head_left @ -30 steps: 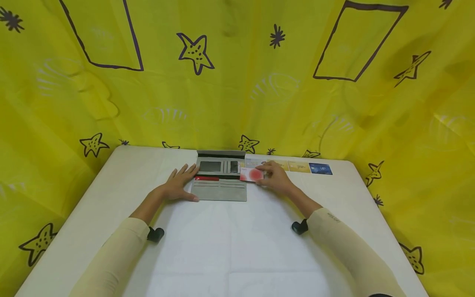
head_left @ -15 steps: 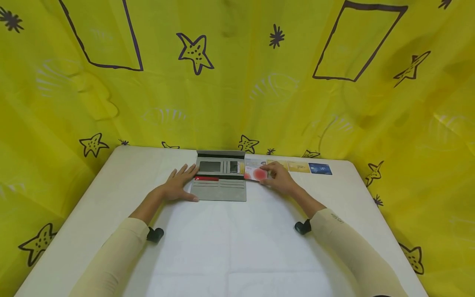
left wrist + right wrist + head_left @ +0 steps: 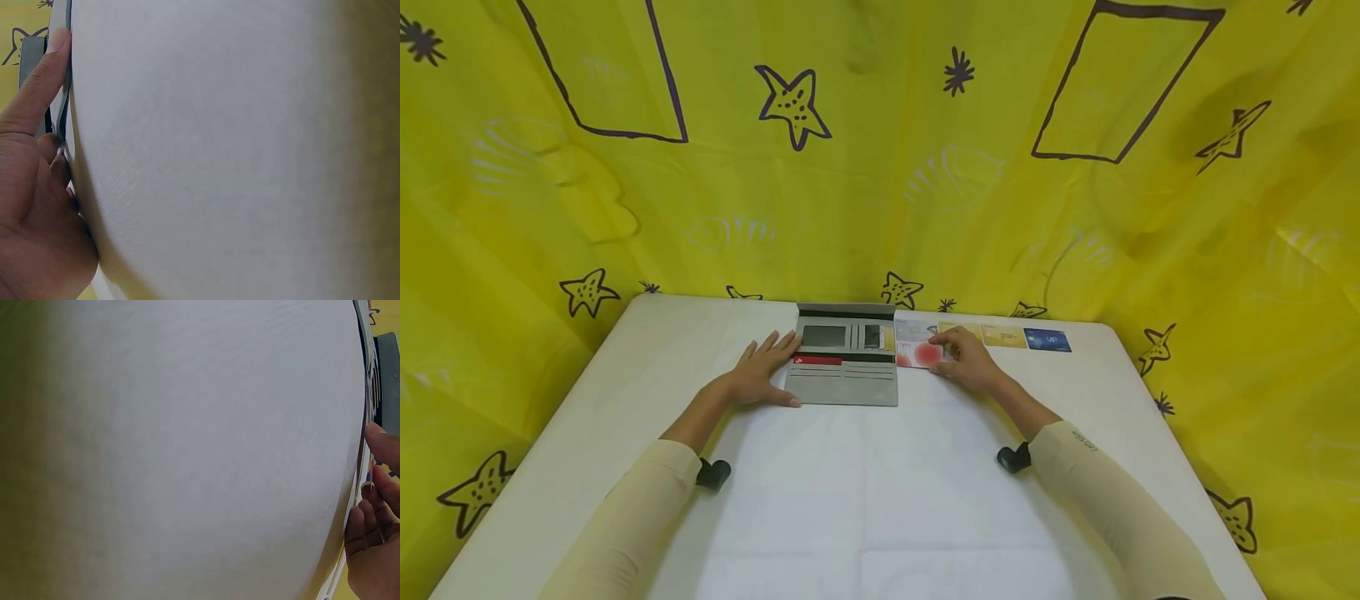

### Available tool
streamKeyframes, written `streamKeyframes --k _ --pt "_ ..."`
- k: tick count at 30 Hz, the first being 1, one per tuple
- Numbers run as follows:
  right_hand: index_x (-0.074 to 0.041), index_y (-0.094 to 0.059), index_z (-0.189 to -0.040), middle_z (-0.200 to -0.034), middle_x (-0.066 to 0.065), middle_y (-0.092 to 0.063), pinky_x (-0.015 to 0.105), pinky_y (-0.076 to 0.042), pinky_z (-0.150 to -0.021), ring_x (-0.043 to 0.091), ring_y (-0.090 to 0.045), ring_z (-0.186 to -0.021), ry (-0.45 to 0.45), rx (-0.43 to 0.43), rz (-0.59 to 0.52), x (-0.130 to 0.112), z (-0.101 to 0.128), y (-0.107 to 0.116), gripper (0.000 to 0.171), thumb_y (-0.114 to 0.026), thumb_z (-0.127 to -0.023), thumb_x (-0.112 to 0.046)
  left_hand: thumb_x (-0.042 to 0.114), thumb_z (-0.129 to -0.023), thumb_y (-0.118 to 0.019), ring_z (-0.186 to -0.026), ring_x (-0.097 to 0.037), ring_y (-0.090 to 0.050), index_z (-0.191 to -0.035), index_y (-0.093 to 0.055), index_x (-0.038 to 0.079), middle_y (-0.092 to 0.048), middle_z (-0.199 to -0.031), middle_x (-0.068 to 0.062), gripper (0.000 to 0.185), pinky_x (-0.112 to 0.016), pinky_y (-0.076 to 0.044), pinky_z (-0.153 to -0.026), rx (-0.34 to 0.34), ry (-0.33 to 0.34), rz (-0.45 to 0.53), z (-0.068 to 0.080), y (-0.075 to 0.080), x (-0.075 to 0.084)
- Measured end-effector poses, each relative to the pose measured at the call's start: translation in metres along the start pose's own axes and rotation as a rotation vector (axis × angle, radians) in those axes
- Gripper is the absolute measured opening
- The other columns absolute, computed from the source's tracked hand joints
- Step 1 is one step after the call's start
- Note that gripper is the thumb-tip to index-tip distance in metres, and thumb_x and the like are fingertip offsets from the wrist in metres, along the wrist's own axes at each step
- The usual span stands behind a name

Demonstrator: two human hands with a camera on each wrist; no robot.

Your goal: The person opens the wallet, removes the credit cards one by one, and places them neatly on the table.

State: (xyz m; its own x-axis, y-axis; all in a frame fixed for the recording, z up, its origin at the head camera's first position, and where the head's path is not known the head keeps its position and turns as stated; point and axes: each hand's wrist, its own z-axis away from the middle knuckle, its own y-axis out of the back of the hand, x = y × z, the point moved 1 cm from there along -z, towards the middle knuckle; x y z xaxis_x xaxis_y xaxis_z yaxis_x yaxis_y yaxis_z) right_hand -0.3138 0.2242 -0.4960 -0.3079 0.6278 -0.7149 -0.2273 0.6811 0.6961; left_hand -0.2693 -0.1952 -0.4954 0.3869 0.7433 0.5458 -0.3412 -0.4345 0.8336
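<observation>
I see both forearms in cream sleeves reaching forward across the white table point(image 3: 865, 500), wrists low, a small black camera mount under each one.

My left hand point(image 3: 763, 375) lies palm down, fingers straight and a little spread, the thumb stretched along the near left corner of the open grey wallet point(image 3: 846, 367). That grip is flat and relaxed: it presses the wallet's left edge onto the table and closes around nothing. In the left wrist view the thumb point(image 3: 37, 87) lies straight against the wallet's grey edge point(image 3: 31, 59).

My right hand point(image 3: 966, 362) sits just right of the wallet, knuckles raised, fingers curled down. Its grip is pinched on a white card with a red spot point(image 3: 919, 354), which lies low over the table with its left end touching the wallet's right edge. In the right wrist view the curled fingers point(image 3: 375, 506) bunch at the thin card edge, too close and too much at the frame's border for me to make out more.

Inside the wallet, just right of my left fingertips, a red card point(image 3: 817, 361) sits in a slot. Beyond my right hand, along the table's far edge, lie a gold card point(image 3: 1003, 336) and then a blue card point(image 3: 1047, 340), well apart from the grip. Yellow cloth with drawn stars point(image 3: 880, 167) hangs behind the table.
</observation>
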Motion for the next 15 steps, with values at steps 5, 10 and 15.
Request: streamKeyframes --k 5,10,15 --pt "0.0 -0.069 -0.133 -0.133 0.019 -0.059 0.049 -0.047 -0.102 0.034 -0.053 -0.113 -0.005 -0.017 0.014 -0.0004 0.0007 -0.0004 0.045 -0.083 -0.09 -0.008 0.045 -0.083 -0.088 -0.158 -0.048 0.002 -0.166 -0.02 -0.001 -0.012 -0.173 -0.024 0.117 -0.068 0.007 -0.122 0.011 -0.016 0.011 0.0015 0.001 0.0009" --pt "0.001 -0.067 -0.136 -0.134 0.021 -0.056 0.049 -0.046 -0.1 0.036 -0.052 -0.113 -0.007 -0.019 0.02 -0.0003 0.0025 -0.0004 0.051 -0.084 -0.089 -0.009 0.046 -0.082 -0.087 -0.158 -0.048 0.003 -0.166 -0.02 -0.001 -0.011 -0.173 -0.024 0.117 -0.068 0.007 -0.122 0.012 -0.02 0.021 0.0015 0.0016 -0.0002" --pt "0.002 -0.069 -0.132 -0.134 0.022 -0.054 0.048 -0.044 -0.1 0.036 -0.051 -0.115 -0.017 -0.006 0.013 0.0017 0.003 -0.0021 0.048 -0.085 -0.088 -0.009 0.046 -0.083 -0.087 -0.158 -0.047 0.003 -0.166 -0.019 0.0 -0.01 -0.173 -0.023 0.117 -0.067 0.007 -0.122 0.005 -0.011 0.01 0.0005 0.0006 -0.0018"
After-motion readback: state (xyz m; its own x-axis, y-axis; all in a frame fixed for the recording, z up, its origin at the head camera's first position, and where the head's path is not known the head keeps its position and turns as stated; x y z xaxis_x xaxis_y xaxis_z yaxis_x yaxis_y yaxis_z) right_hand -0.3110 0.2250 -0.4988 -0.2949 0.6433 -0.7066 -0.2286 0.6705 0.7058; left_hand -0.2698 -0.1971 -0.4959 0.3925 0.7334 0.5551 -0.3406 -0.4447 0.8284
